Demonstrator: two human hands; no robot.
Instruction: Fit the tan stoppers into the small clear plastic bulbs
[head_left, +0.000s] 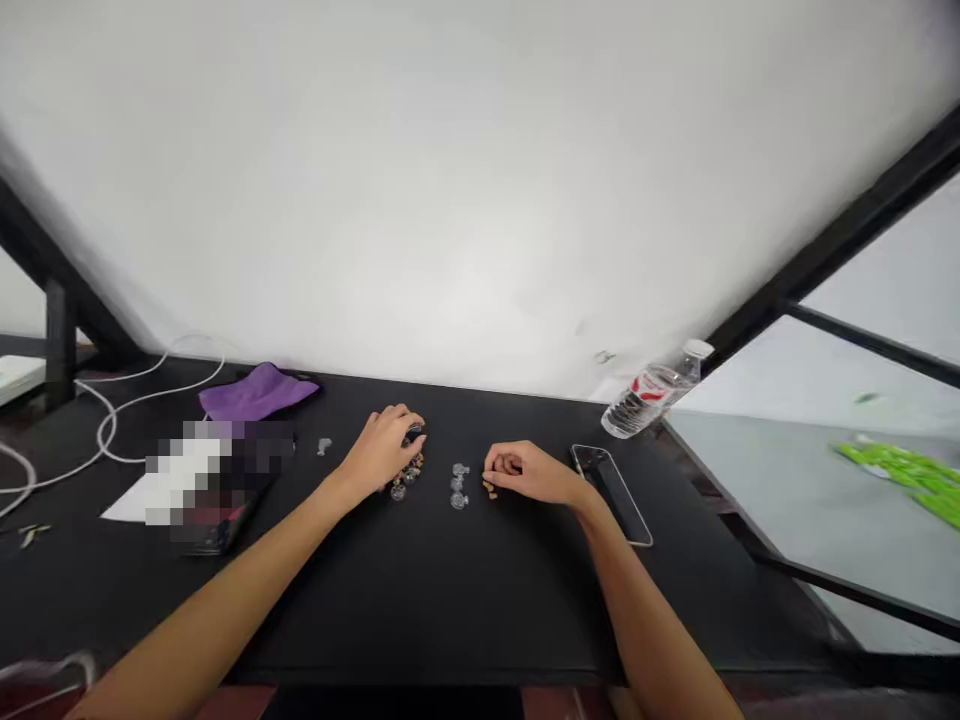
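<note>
On the black table, my left hand (384, 450) is curled, thumb and fingers rounded over a small dark spot that I cannot make out. Just below its fingertips lies a cluster of small clear and tan pieces (399, 491), partly hidden by the hand. A short row of clear plastic pieces with round heads (458, 499) sits between my two hands. My right hand (531, 471) rests on its side with fingers folded and thumb close to the index finger; whatever they pinch is hidden. Tiny tan pieces (490, 490) lie by its thumb tip.
A smartphone (613, 495) lies beside my right forearm, and a water bottle (651, 393) leans behind it. To the left are a single clear piece (324, 445), a purple cloth (259, 393), a blurred-out item with white paper (129, 503), and white cables (112, 425).
</note>
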